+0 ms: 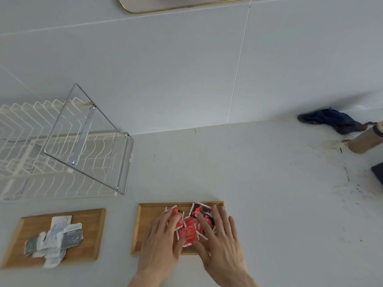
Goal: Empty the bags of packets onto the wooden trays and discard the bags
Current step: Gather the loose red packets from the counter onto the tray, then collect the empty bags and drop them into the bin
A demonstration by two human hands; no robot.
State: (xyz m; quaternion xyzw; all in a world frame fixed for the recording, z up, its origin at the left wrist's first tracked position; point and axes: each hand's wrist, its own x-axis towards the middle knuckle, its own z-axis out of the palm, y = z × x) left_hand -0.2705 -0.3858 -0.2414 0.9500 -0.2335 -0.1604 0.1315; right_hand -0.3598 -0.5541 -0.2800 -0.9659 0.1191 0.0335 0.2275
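Two wooden trays lie on the white counter. On the right tray [145, 224] sits a pile of red packets [189, 232]. My left hand [161, 245] rests flat on the pile's left side, fingers spread. My right hand [219, 241] lies flat on the pile's right side, fingers spread too. Neither hand grips a packet. The left tray [91, 237] carries a heap of white and grey packets [56, 239], with no hand near it. No bag shows anywhere in view.
A white wire dish rack [51, 154] with a clear panel stands at the back left. A dark blue cloth [333, 120] lies against the wall at the back right, beside a beige cylinder [366, 139]. A dark object [378, 175] pokes in at the right edge.
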